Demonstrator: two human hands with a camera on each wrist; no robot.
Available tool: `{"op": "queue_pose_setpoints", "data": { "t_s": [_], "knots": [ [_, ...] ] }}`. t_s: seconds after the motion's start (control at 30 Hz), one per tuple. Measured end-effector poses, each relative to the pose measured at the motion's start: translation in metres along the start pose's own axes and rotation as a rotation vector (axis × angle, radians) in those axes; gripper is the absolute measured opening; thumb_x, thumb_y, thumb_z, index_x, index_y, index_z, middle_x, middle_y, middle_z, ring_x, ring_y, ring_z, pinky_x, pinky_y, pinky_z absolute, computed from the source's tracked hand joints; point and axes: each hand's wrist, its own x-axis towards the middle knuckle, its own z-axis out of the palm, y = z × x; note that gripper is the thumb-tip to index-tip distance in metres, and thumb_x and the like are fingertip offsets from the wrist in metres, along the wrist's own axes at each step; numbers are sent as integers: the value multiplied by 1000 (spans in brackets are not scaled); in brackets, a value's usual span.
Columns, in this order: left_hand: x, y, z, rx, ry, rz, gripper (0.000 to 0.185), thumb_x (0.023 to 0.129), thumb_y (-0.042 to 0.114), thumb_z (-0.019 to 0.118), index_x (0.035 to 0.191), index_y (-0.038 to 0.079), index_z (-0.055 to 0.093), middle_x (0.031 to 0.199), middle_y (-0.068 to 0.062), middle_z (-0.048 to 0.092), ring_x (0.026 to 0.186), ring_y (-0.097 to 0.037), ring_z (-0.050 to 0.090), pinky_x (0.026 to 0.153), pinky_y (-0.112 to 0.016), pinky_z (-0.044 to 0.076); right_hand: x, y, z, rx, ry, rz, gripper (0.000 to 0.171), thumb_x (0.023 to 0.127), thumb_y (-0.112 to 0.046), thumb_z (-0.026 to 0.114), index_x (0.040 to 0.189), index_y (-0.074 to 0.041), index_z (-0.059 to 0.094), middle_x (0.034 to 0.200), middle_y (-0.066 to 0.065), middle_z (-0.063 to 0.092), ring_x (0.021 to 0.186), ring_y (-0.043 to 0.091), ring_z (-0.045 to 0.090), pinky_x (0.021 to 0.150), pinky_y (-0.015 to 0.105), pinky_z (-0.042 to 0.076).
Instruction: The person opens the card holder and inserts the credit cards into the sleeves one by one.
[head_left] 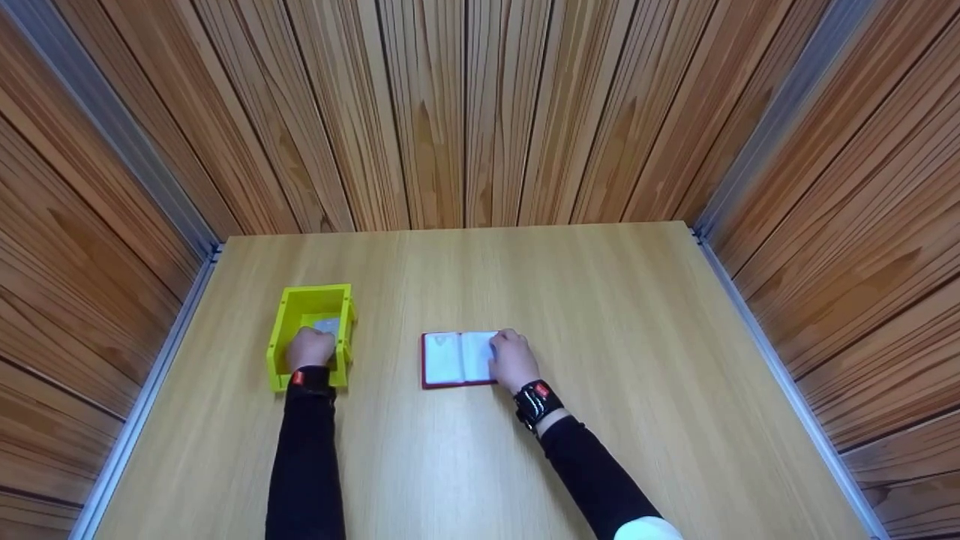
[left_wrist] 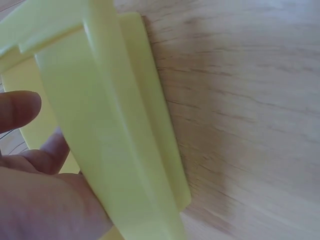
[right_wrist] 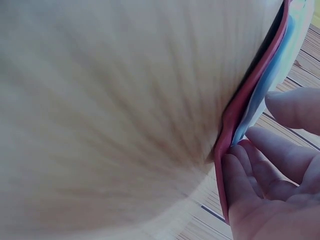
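My left hand (head_left: 310, 347) reaches down into a yellow-green plastic bin (head_left: 274, 352). Close to its fingers, inside the bin, lies a small greyish, see-through item (head_left: 328, 325). In the left wrist view the thumb (left_wrist: 20, 109) stands apart from the fingers, and the bin's wall (left_wrist: 95, 115) hides part of them. An open booklet with white pages (head_left: 444, 358) and a red cover (right_wrist: 245, 100) lies flat on the table. My right hand (head_left: 514, 360) is at its right edge. There its fingers (right_wrist: 240, 177) touch the edge of cover and pages, with the thumb held apart.
The light wooden table (head_left: 600, 300) carries the bin at left and the booklet near the middle. Wood-plank walls (head_left: 427, 112) enclose its back and sides, with grey metal rails (head_left: 780, 375) along the side edges.
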Motion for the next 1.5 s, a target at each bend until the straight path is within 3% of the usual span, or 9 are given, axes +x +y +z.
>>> {"op": "queue_pose_setpoints", "data": {
  "t_s": [0.2,0.47,0.7,0.8,1.07,1.3,1.4,1.5],
  "knots": [
    [0,0,-3,-35,-39,-9,16,87,10,43,73,5,48,67,-6,46,63,-24,47,55,-30,38,-1,1,0,4,2,-1,30,81,-2,73,110,5,69,118,22,60,103,40,57,92,47,48],
    [2,1,-3,-96,-75,-86,16,89,10,44,84,0,56,76,-8,53,69,-24,52,56,-28,42,0,1,1,18,-10,7,32,81,-1,71,112,6,68,118,22,59,105,40,57,94,46,47],
    [2,-2,-3,-18,-8,20,24,87,13,41,65,6,44,64,-5,41,64,-25,42,58,-33,33,-1,2,2,0,30,-24,27,78,-2,74,104,4,69,115,21,59,102,40,57,89,47,49],
    [3,-2,-3,-30,-22,5,21,86,11,41,65,6,44,63,-4,40,61,-24,42,56,-32,33,-1,3,3,-2,26,-20,28,79,-2,73,106,4,69,116,21,59,103,40,57,91,46,48],
    [6,-4,-2,-83,-38,-15,21,85,7,43,64,7,42,59,-1,34,53,-19,36,50,-30,29,-1,3,3,-8,0,0,30,81,-4,73,110,5,68,121,22,58,107,40,56,94,46,47],
    [6,-2,-2,-219,-37,-90,15,86,4,44,71,5,46,63,-3,40,56,-19,44,49,-28,37,0,1,2,6,-4,16,31,82,-3,72,112,5,68,122,23,58,109,40,56,96,46,46],
    [5,-1,0,-203,1,-53,18,86,4,45,68,5,45,60,-2,38,53,-18,41,48,-29,34,0,1,2,5,-1,14,31,82,-3,73,111,5,68,121,22,58,109,40,56,95,46,47],
    [2,0,0,-150,29,-4,17,88,6,48,80,-5,58,70,-14,55,65,-27,53,58,-35,45,0,1,2,8,7,5,30,81,-3,73,110,5,68,120,22,58,108,41,56,95,46,47]
  ]
}}
